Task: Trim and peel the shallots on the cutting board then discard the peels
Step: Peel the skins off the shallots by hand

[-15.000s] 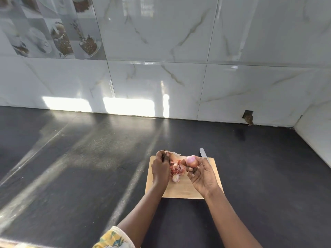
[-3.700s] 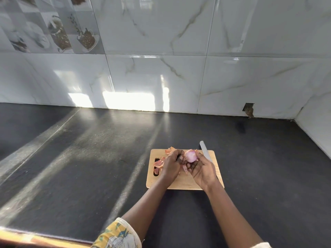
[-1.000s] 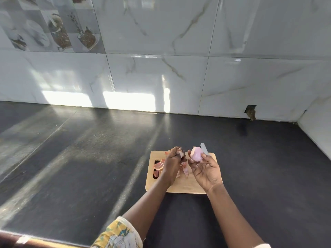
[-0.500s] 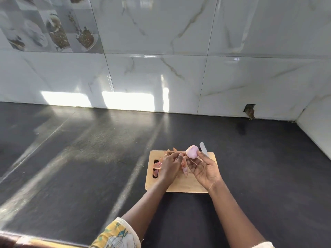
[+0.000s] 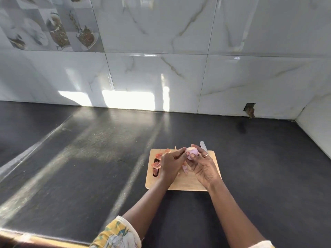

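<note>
We've got the right hand point(image 5: 204, 169) cupping the peeled pink shallot point(image 5: 192, 154), fingers point(image 5: 196, 147) curled round it, above the far edge of the cutting board point(image 5: 189, 183), right of the desk's point(image 5: 89, 158) middle. Left hand point(image 5: 170, 167) fingertips touch the shallot; pinching or not, we cannot tell. Peels point(image 5: 156, 164) litter the board's left edge.

We see a dark stone table point(image 5: 75, 154) running back to a wall of glossy white marbled tiles point(image 5: 259, 77). Pale bands of sunlight cross the table, and bright patches point(image 5: 128, 100) shine low on the wall. At the upper left sits a patterned tile point(image 5: 53, 29) printed with dishes of food. Low on the right, a small ragged hole point(image 5: 249, 108) breaks the wall just above the table.
</note>
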Demonstrator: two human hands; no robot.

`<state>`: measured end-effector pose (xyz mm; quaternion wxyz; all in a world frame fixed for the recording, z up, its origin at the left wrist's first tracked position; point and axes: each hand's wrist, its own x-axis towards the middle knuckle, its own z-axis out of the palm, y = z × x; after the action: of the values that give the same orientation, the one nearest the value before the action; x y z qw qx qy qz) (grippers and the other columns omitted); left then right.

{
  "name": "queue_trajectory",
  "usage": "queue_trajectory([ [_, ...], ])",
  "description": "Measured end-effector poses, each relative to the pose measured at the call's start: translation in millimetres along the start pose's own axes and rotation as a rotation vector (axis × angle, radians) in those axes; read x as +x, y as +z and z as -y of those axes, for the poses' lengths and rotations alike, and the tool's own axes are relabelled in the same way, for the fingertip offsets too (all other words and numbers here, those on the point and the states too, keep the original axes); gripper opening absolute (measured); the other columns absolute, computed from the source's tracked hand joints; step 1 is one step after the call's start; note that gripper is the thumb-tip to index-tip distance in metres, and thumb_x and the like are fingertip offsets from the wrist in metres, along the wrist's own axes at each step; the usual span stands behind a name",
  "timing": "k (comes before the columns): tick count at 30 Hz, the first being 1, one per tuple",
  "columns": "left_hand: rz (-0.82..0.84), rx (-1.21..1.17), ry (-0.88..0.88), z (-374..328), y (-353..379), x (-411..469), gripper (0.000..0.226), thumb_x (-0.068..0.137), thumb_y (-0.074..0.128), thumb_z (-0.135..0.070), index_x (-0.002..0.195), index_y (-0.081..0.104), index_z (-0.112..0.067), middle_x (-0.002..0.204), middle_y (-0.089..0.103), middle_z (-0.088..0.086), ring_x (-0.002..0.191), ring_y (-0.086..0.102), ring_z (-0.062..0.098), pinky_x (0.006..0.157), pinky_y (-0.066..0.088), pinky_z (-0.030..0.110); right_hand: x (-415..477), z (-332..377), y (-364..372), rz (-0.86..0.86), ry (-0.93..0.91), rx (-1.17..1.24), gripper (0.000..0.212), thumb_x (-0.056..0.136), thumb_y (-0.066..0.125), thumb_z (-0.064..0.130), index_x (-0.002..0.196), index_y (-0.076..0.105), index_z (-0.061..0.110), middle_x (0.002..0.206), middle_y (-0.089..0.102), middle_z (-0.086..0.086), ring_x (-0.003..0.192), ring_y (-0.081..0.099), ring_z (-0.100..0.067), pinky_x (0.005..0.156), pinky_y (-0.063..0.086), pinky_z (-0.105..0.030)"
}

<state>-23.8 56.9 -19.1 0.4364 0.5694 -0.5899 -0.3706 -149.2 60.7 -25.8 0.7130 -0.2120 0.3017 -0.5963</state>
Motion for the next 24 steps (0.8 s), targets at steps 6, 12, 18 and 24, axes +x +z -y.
queue_trajectory([
  [6,-0.020,0.087,0.020,-2.2,-3.7,-2.0,0.022,0.086,0.063,-0.017,0.106,0.070,-0.011,0.083,0.074,0.013,0.062,0.053,-0.016,0.066,0.035,-0.003,-0.7,-0.9,1.0,-0.018,-0.012,-0.074,0.055,0.047,0.078,0.002,0.100,0.063,0.006,0.087,0.070,-0.011,0.075,0.071,-0.022,0.063,0.059,-0.028],
  [12,-0.102,0.214,0.053,-4.0,-7.6,-1.8,0.022,0.082,0.065,-0.016,0.103,0.073,-0.017,0.090,0.074,0.008,0.072,0.056,0.000,0.064,0.033,-0.002,-1.5,-4.4,-0.3,0.033,0.008,-0.081,0.072,0.034,0.095,0.008,0.100,0.066,0.005,0.090,0.071,-0.013,0.079,0.070,-0.026,0.066,0.059,-0.030],
  [18,-0.145,0.010,-0.014,-6.1,-9.6,-6.2,0.034,0.073,0.055,-0.033,0.099,0.073,-0.022,0.083,0.074,0.003,0.073,0.065,0.006,0.078,0.048,0.022,0.9,-4.9,0.7,0.036,-0.001,-0.066,0.079,0.029,0.097,0.013,0.100,0.065,0.005,0.093,0.071,-0.015,0.084,0.071,-0.028,0.076,0.060,-0.033],
  [24,-0.098,-0.086,0.030,-0.4,-7.6,-8.8,0.020,0.083,0.068,-0.017,0.102,0.072,-0.013,0.093,0.073,-0.002,0.077,0.060,-0.016,0.070,0.040,0.000,1.0,-3.6,3.1,0.052,-0.008,-0.025,0.049,0.051,0.077,-0.002,0.097,0.062,0.007,0.094,0.067,-0.017,0.080,0.071,-0.025,0.077,0.058,-0.032],
])
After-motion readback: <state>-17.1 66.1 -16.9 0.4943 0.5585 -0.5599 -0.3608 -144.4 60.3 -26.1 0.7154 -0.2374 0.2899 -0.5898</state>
